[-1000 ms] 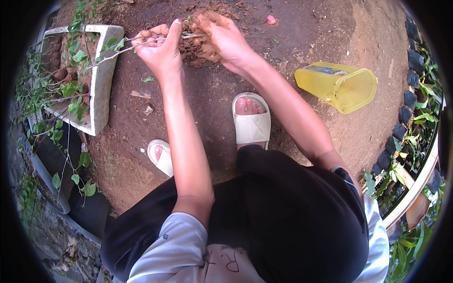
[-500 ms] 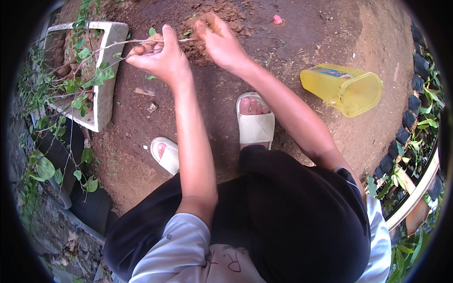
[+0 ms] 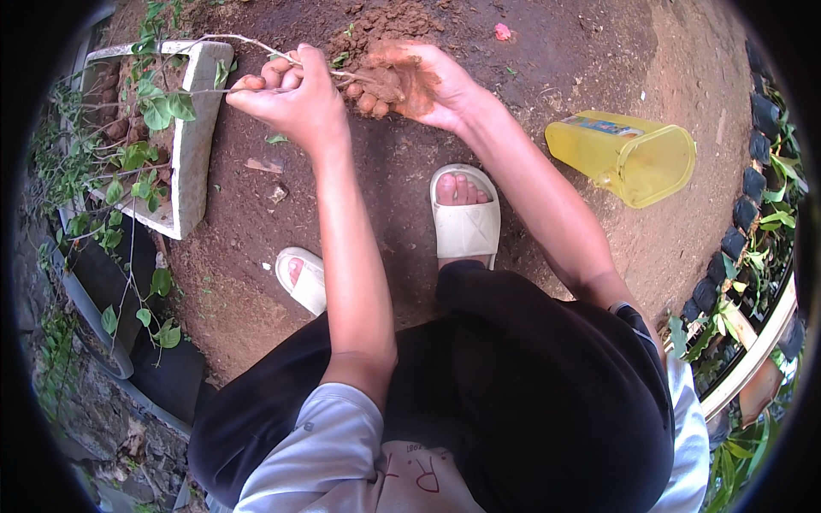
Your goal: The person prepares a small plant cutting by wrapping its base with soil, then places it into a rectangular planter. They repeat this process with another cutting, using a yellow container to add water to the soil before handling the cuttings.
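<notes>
Left hand [image 3: 301,107]: wrapped round thin stems [image 3: 256,43]
Right hand [image 3: 443,88]: cupping soil [image 3: 386,83] at a stem's end, right of the left grip
Stems: light, springy, snappable, I'd guess; hold near the soil
Soil: looks soft, crumbly; support underneath

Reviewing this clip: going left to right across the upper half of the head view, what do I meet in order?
White rectangular planter → person's bare left hand → person's soil-smeared right hand → small pink flower-like piece → yellow translucent plastic container on its side.
</notes>
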Available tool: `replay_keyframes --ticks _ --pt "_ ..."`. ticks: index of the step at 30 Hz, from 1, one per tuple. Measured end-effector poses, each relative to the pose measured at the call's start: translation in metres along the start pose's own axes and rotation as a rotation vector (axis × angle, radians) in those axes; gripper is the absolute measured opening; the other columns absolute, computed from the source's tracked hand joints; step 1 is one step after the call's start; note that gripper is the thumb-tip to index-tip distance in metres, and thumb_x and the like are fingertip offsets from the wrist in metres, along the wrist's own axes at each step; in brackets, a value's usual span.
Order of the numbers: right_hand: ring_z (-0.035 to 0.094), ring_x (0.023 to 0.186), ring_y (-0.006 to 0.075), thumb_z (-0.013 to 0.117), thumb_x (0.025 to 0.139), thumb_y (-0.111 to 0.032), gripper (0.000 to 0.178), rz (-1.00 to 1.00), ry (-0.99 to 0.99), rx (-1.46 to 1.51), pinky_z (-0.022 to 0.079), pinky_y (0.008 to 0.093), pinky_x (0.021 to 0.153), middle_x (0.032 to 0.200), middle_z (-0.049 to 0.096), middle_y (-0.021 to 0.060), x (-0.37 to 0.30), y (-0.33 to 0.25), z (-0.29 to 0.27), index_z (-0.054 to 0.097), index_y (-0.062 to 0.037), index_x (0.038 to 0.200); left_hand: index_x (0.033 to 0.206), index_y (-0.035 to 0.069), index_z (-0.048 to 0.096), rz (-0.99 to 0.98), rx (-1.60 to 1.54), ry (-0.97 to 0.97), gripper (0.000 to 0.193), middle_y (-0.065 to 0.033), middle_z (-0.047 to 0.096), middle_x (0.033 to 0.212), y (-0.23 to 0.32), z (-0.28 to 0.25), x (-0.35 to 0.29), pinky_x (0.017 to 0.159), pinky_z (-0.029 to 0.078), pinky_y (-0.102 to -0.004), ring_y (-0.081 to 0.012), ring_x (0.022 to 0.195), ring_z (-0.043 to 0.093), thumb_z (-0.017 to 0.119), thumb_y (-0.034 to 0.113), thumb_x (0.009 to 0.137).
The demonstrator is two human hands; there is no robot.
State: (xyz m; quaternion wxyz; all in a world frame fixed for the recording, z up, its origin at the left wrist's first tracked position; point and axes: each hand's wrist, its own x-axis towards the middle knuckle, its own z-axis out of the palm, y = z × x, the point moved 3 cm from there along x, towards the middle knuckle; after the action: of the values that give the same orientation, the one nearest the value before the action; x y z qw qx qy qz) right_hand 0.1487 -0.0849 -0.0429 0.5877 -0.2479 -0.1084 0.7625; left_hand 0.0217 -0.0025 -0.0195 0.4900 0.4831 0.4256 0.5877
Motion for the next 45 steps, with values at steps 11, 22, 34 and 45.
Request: replay_keyframes --ticks 11,22,34,45 --pt "0.060 0.055 0.0114 0.054 0.102 -0.023 0.018 0.092 0.323 -0.115 0.040 0.0232 0.040 0.080 0.066 0.0071 0.001 0.007 0.027 0.059 -0.0068 0.107 0.098 0.011 0.024 0.021 -0.039 -0.005 0.051 -0.0043 0.041 0.086 0.005 0.005 -0.003 0.054 0.038 -0.0137 -0.0040 0.070 0.045 0.066 -0.011 0.080" --pt "0.063 0.077 0.0123 0.058 0.101 -0.023 0.031 0.021 0.507 -0.395 0.049 0.0286 0.054 0.093 0.065 0.0117 0.009 0.009 0.023 0.053 0.0007 0.120 0.098 0.012 0.023 0.006 0.012 -0.063 0.051 -0.0051 0.041 0.086 0.005 0.005 -0.003 0.054 0.035 -0.0124 -0.0036 0.069 0.043 0.066 -0.010 0.082" --pt "0.060 0.067 0.0084 0.048 0.105 -0.025 0.022 0.112 0.415 -0.337 0.049 0.0238 0.054 0.082 0.062 -0.0001 0.006 -0.011 0.024 0.061 -0.0070 0.104 0.140 0.007 0.036 -0.460 -0.788 -0.074 0.053 -0.0217 0.065 0.098 -0.001 0.003 -0.002 0.093 0.051 -0.0439 -0.0319 0.097 0.065 0.059 0.008 0.092" --pt "0.067 0.089 0.0256 0.042 0.104 -0.045 0.046 0.069 -0.059 -0.221 0.057 0.0397 0.078 0.112 0.066 0.0130 0.000 -0.014 -0.007 0.058 -0.0040 0.117 0.128 -0.002 0.051 -0.614 -0.979 -0.337 0.033 -0.0088 0.055 0.088 -0.004 0.000 0.011 0.074 0.045 -0.0335 -0.0164 0.078 0.051 0.058 0.012 0.099"
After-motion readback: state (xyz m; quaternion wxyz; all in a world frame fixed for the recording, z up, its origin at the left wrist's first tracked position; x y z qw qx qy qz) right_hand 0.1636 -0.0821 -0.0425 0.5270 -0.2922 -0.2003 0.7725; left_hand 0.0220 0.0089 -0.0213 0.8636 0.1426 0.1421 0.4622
